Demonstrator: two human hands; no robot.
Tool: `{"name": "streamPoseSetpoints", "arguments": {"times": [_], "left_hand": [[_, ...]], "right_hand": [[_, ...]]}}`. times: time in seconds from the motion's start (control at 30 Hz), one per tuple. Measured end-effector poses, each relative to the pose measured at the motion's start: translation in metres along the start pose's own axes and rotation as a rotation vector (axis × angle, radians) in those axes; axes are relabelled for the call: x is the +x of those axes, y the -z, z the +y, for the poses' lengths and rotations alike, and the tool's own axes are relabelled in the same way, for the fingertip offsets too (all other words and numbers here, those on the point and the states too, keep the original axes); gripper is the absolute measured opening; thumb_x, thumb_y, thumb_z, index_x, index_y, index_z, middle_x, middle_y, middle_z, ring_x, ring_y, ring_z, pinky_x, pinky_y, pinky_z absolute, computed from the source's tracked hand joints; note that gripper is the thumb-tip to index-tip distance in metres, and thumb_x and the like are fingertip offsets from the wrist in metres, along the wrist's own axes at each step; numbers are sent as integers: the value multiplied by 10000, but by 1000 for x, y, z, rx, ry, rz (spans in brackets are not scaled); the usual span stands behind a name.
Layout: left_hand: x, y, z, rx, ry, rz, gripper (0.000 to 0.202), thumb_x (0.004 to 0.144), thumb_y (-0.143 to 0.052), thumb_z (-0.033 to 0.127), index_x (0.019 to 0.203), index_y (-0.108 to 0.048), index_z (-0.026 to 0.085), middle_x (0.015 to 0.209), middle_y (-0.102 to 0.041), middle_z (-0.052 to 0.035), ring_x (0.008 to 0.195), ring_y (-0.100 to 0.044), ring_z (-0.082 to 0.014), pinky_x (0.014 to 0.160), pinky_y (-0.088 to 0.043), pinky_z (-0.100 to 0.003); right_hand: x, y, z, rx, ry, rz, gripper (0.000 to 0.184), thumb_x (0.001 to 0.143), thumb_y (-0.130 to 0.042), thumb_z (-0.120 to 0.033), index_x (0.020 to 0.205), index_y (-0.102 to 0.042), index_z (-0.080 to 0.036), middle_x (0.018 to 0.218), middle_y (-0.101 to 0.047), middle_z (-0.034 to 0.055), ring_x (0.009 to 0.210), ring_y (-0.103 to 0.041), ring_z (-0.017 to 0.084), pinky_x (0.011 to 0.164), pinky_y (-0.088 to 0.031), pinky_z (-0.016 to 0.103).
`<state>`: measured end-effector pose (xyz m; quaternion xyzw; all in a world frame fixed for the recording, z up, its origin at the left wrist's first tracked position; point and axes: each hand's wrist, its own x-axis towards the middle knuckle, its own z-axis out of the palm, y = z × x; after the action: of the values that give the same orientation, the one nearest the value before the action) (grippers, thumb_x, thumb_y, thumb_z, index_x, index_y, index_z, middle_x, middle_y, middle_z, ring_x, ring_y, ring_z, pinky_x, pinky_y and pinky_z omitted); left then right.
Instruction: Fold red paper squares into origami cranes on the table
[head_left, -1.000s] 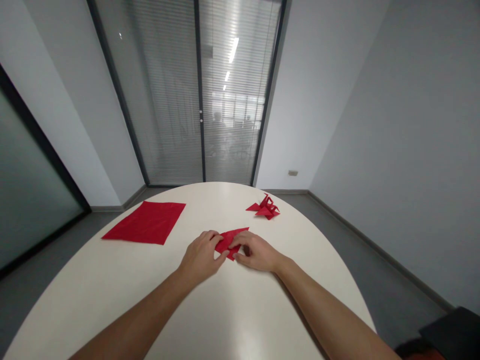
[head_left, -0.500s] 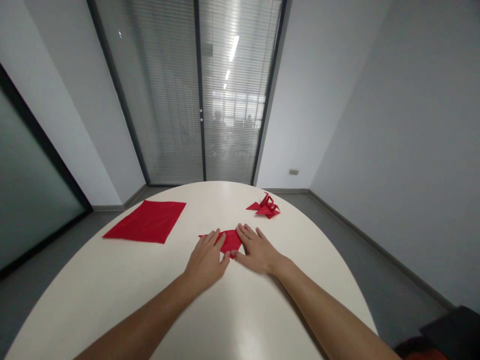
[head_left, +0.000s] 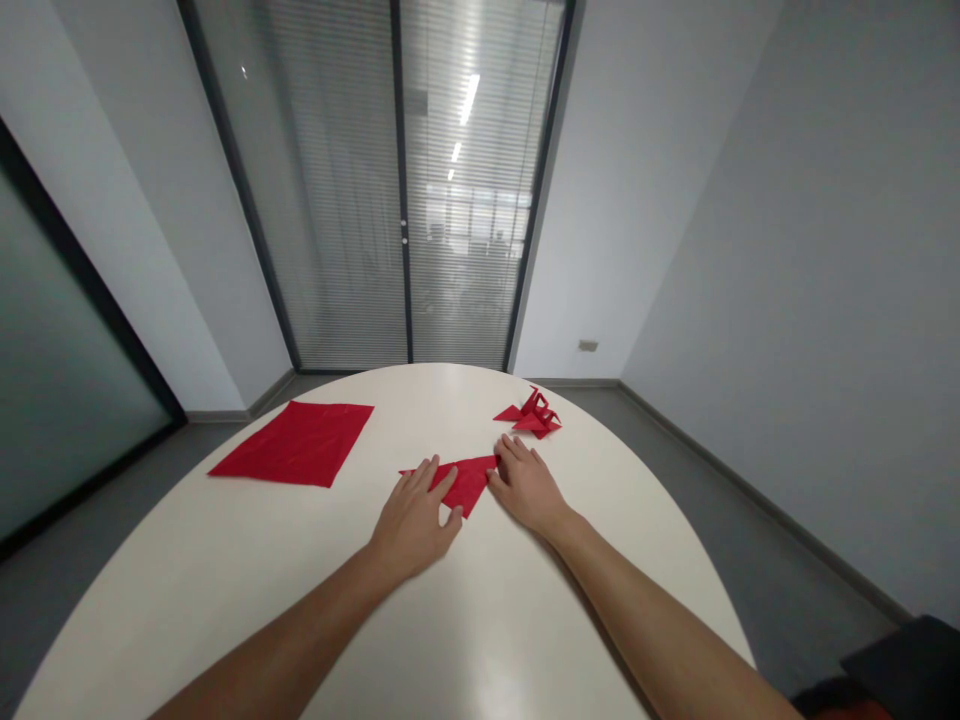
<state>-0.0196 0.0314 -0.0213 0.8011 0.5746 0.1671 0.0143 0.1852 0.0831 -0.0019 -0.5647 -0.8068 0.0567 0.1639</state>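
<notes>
A folded piece of red paper (head_left: 471, 483), triangular in outline, lies on the white table between my hands. My left hand (head_left: 412, 520) rests flat over its left part, fingers stretched out and thumb spread, pressing it down. The left tip of the paper pokes out past those fingers. At the right corner, my right hand (head_left: 529, 485) has its fingers bent and thumb drawn in, closed on that corner; the fingertips partly hide it.
A flat red paper sheet (head_left: 296, 445) lies on the round white table (head_left: 420, 650) at the left. Folded red paper figures (head_left: 534, 413), which look like cranes, stand close together at the back right. Beyond are a glass partition with blinds (head_left: 465, 300) and pale walls.
My right hand has slid right and slightly away, from lying flat on the paper to its right corner, uncovering more of the paper. My left hand stays in place.
</notes>
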Motion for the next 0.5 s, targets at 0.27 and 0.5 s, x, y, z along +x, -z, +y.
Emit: {"name": "streamPoseSetpoints", "arguments": {"times": [0.27,0.5], "left_hand": [[-1,-1,-1,-10,4,-9,634,945,-473,433,1497,-424,125,1582,-342,-190,1466,-322,-348,1180,-279,-535],[1,-1,4,124,164,-4,655,967,-407,416,1470,-414,-3,1570,-338,-229,1481,-280,-360,1202,-224,-534]], "right_hand": [[-14,-2,-19,144,427,-133,553,982,-414,-261,1507,-401,-85,1561,-386,161,1460,-346,268,1210,-276,453],[-20,6,-23,59,243,-270,630,1020,-345,-481,1561,-302,-161,1621,-235,144,1509,-187,334,1208,-162,575]]}}
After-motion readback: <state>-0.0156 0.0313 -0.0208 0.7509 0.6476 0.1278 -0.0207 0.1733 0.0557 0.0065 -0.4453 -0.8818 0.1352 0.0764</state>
